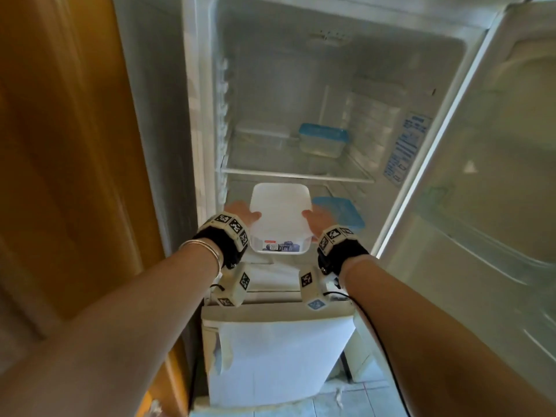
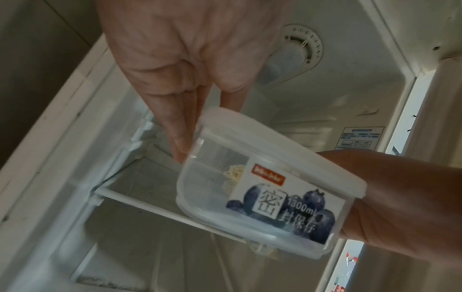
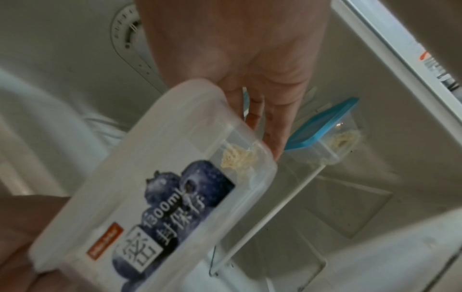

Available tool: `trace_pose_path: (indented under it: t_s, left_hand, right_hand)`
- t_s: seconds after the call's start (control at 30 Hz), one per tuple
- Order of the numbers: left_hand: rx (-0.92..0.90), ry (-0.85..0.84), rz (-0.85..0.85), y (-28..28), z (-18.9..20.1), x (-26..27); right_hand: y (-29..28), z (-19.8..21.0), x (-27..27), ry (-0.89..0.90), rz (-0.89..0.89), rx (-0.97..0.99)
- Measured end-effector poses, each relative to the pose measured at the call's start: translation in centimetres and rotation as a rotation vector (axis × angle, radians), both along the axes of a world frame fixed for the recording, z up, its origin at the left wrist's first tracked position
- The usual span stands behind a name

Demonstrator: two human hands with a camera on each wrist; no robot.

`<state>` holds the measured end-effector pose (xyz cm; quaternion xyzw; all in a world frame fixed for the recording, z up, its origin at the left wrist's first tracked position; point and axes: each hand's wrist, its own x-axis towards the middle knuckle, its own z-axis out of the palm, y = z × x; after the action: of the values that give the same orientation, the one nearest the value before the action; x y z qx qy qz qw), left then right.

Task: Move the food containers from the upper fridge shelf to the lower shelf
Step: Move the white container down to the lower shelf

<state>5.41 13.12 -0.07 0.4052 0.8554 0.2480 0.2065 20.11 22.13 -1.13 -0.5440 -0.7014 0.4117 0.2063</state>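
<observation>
A clear container with a white lid [image 1: 279,212] and a blueberry label [image 2: 282,209] is held level between both hands, just under the upper glass shelf [image 1: 298,176], at the front of the lower shelf. My left hand [image 1: 240,212] grips its left side, thumb on the lid, fingers [image 2: 185,126] straight down the wall. My right hand [image 1: 316,218] grips the right side the same way, fingers [image 3: 272,122] along the wall. Whether the container [image 3: 162,158] rests on the shelf is unclear. A blue-lidded container [image 1: 323,139] stands on the upper shelf at the right.
Another blue-lidded container [image 1: 340,212] sits on the lower shelf close to my right hand, also in the right wrist view [image 3: 322,126]. The fridge door [image 1: 481,176] stands open at the right. A wooden panel [image 1: 60,145] flanks the left. The lower compartment door [image 1: 276,356] is closed.
</observation>
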Motion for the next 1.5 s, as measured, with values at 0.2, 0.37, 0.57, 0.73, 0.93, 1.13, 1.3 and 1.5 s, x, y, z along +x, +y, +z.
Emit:
trace_pose_path:
  t_s: [0.2, 0.37, 0.57, 0.73, 0.93, 1.13, 1.3, 1.5]
  left_hand:
    - [-0.039, -0.003, 0.016, 2.7, -1.3, -1.5]
    - [-0.069, 0.030, 0.041, 6.5, -2.6, -3.6]
    - [-0.100, 0.019, 0.161, 10.8, -3.8, -6.1]
    - [-0.107, 0.032, 0.230, 12.4, -5.1, -8.0]
    - [-0.129, 0.013, 0.255, 14.1, -6.7, -9.2]
    - [-0.104, 0.045, 0.218, 14.4, -7.0, -9.3]
    - [-0.146, 0.120, 0.085, 14.0, -6.5, -8.7]
    - [-0.235, 0.172, -0.037, 14.1, -6.9, -9.5]
  right_hand:
    - [2.6, -1.3, -1.5, -0.098, 0.058, 0.019]
    - [7.0, -3.0, -3.8, -0.161, 0.113, 0.058]
    - [12.3, -5.2, -7.7, -0.121, 0.223, -0.030]
    - [14.6, -6.8, -10.1, -0.119, 0.284, -0.069]
    - [15.9, -8.6, -11.7, -0.086, 0.296, -0.111]
    - [15.4, -8.8, -11.8, -0.070, 0.305, -0.137]
    - [15.0, -8.7, -12.0, -0.084, 0.328, -0.134]
    - [15.0, -9.0, -12.8, -0.112, 0.343, -0.135]
